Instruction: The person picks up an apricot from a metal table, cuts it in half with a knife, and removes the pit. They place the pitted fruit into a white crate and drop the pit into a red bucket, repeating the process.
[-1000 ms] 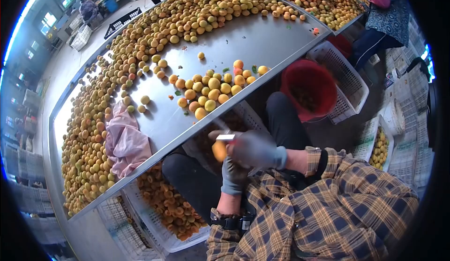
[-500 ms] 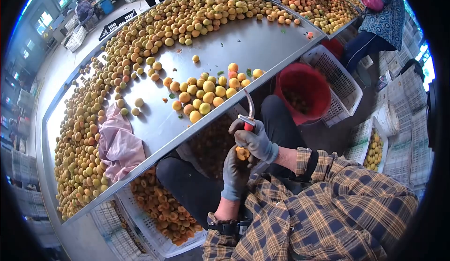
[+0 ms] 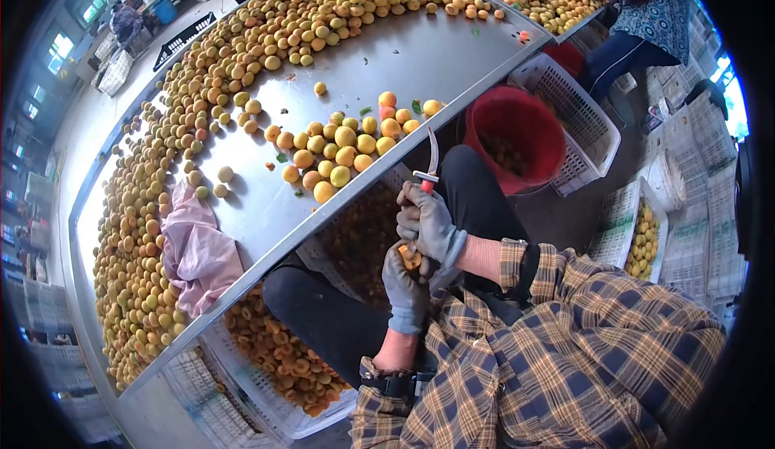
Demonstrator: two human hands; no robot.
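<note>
My left hand [image 3: 406, 292], in a grey glove, is closed around a cut apricot [image 3: 411, 257] with orange flesh showing. Just above it, my right hand [image 3: 432, 221], also gloved, grips the red handle of a knife with a curved blade [image 3: 434, 152] that points up and away from the fruit. The fingers of my right hand touch or nearly touch the apricot; exact contact is hidden. Both hands are over my lap, in front of the metal table's edge [image 3: 323, 227]. A cluster of whole apricots [image 3: 345, 137] lies on the table just beyond.
More apricots [image 3: 145, 263] are heaped along the table's far side, with a pink cloth [image 3: 198, 247] nearby. Below the edge stands a white crate of apricot halves [image 3: 323, 430]. At right are a red bucket [image 3: 545, 138] and a white crate [image 3: 604, 130]. A person [image 3: 658, 25] stands beyond.
The view has shifted slightly, moving the table up and left in frame. My right fingers have wrapped further over the red handle, hiding more of it. The apricot stays in my left hand.
</note>
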